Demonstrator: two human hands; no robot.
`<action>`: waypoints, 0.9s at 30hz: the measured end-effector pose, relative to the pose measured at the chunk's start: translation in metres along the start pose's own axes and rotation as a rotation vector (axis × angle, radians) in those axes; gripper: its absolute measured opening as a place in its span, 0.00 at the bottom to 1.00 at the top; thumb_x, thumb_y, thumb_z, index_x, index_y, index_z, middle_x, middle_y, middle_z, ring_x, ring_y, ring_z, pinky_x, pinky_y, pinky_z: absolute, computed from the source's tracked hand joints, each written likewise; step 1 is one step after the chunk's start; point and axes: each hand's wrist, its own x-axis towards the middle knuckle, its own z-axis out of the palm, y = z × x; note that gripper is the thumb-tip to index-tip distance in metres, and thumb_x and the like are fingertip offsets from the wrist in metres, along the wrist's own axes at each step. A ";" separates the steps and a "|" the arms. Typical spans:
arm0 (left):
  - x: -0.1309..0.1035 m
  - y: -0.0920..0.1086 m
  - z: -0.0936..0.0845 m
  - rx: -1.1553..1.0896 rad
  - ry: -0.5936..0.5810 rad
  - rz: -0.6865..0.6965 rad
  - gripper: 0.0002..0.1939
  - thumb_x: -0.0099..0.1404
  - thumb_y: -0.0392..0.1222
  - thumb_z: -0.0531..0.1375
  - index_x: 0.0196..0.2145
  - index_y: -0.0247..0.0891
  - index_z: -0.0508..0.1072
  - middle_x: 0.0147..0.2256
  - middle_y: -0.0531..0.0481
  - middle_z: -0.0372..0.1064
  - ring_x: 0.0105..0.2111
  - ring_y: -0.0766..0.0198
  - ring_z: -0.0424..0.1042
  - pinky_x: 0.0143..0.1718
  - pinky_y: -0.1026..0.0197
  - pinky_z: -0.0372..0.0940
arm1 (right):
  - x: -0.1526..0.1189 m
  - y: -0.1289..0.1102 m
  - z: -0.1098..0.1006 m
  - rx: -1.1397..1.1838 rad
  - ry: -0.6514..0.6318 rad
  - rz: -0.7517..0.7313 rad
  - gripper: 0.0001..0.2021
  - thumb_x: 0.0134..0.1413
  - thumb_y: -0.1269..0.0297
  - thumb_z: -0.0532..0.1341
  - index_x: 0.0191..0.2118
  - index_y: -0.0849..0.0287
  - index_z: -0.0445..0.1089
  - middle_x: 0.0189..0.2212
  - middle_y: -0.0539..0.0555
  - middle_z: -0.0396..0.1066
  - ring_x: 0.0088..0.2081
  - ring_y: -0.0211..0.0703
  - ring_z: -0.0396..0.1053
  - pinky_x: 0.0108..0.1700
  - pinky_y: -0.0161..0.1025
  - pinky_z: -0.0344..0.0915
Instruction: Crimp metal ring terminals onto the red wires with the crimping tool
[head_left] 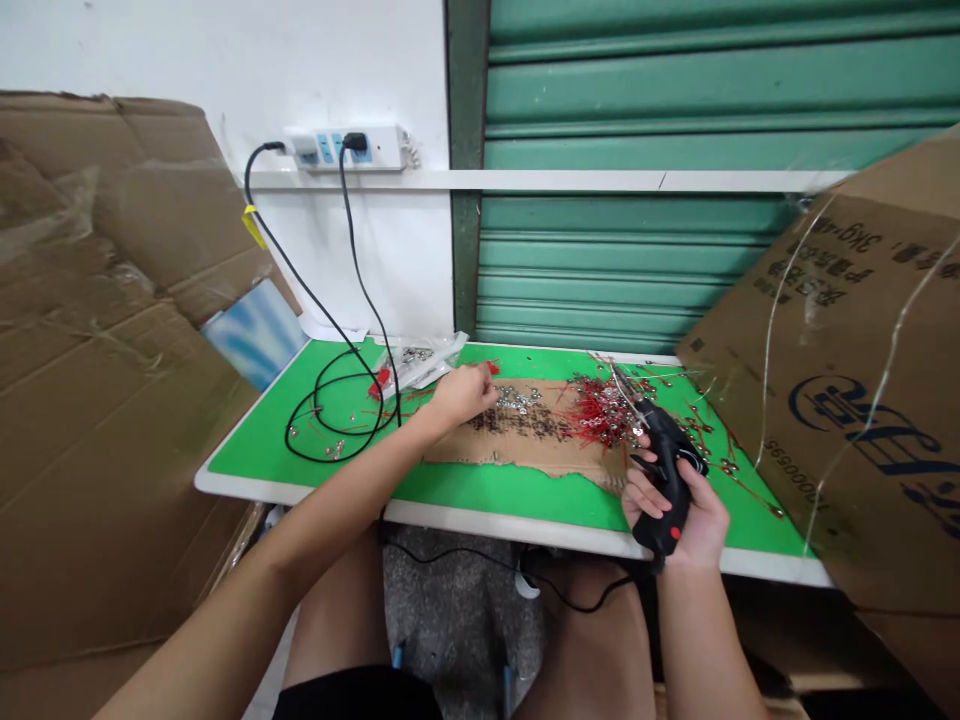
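Your right hand (686, 510) is wrapped around a black glue gun (670, 478), fingers closed on its grip, with the nozzle aimed away from you toward the far edge of the table (480, 500). The gun sits above the near edge, close to the right corner, and its cord runs down below the table. Just past the nozzle lies a heap of red wires (600, 412) with small metal ends, spilling toward the right edge.

Your left hand (461, 392) reaches out to the middle of the table, fingers curled down onto a scatter of small metal pieces (521, 400) (whether you have one pinched, you cannot tell from here). Those pieces and part of the red heap rest on a torn strip of cardboard (525, 445) laid flat on the green top.

Toward the far edge, left of your hand, is a clear plastic bag (424, 362) of parts. A black cable (337, 410) loops over the left part of the table and climbs to a white power strip (349, 148) on the wall. Large cardboard boxes (847, 360) stand against the right edge and beyond the left one.
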 end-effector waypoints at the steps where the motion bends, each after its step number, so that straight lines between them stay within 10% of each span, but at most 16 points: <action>1: -0.006 -0.003 -0.001 -0.031 -0.002 0.016 0.10 0.67 0.37 0.58 0.41 0.32 0.77 0.36 0.41 0.79 0.35 0.56 0.77 0.38 0.60 0.66 | 0.000 0.000 0.000 0.006 0.003 0.004 0.16 0.48 0.62 0.70 0.44 0.56 0.74 0.29 0.47 0.64 0.17 0.29 0.47 0.13 0.27 0.59; 13: -0.030 -0.026 -0.006 -0.181 -0.085 0.369 0.08 0.62 0.32 0.56 0.31 0.35 0.76 0.31 0.49 0.76 0.32 0.63 0.71 0.37 0.63 0.61 | 0.000 0.002 0.002 0.108 0.025 0.039 0.17 0.50 0.66 0.69 0.47 0.57 0.73 0.31 0.46 0.67 0.18 0.27 0.49 0.16 0.24 0.63; 27: -0.013 -0.028 0.005 -0.292 -0.208 0.434 0.15 0.67 0.34 0.57 0.51 0.37 0.74 0.39 0.49 0.79 0.36 0.62 0.76 0.37 0.63 0.64 | 0.003 0.002 -0.004 0.083 -0.051 0.047 0.17 0.50 0.65 0.71 0.47 0.57 0.74 0.31 0.48 0.67 0.17 0.28 0.51 0.16 0.25 0.65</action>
